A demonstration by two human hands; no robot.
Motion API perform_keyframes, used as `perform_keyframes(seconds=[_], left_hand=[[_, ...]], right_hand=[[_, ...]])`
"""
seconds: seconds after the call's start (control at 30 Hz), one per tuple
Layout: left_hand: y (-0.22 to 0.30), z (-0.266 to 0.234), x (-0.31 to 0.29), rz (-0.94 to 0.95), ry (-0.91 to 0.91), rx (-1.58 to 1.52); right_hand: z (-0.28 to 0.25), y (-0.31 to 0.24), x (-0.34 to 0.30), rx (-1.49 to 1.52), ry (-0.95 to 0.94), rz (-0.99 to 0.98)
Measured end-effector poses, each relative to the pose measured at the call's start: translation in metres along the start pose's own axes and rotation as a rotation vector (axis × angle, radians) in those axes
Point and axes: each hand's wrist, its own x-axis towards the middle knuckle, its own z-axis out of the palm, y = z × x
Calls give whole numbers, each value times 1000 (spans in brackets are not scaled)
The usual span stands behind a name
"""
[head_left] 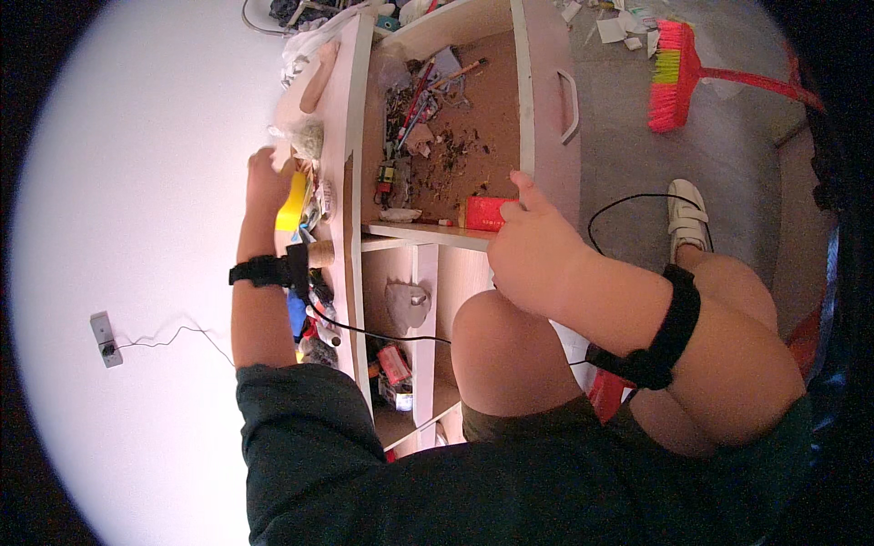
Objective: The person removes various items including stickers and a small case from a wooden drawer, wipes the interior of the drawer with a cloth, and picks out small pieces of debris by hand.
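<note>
An open drawer (496,109) with a brown base lies in front of me, holding pencils (426,82), scraps and dark crumbs. At its near corner by the front panel, my right hand (542,238) has its fingers bent on the end of a red box (482,213), one finger stretched along the drawer's edge. My left hand (266,182) is over the cabinet top, fingers curled beside a clear plastic bag (308,138) and a yellow object (291,202). Whatever those fingers hold is hidden. Near the drawer's left side sits a small red and green toy (385,179).
A cluttered strip of cabinet top (341,182) runs along the white wall (155,227). Below the drawer are open shelves (423,300) with a red box inside. A red and yellow broom (672,77) and paper scraps (622,27) are on the grey floor. Black cables run from both wrist straps.
</note>
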Motion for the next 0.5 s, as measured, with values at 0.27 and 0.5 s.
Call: perform_keyframes(seconds=[0.27,0.5], left_hand=[[155,75,-24,1,-796,0],[81,193,-8,375,-1454,658]], right_hand=[[10,3,0,15,67,13],[4,1,4,39,75,-47]])
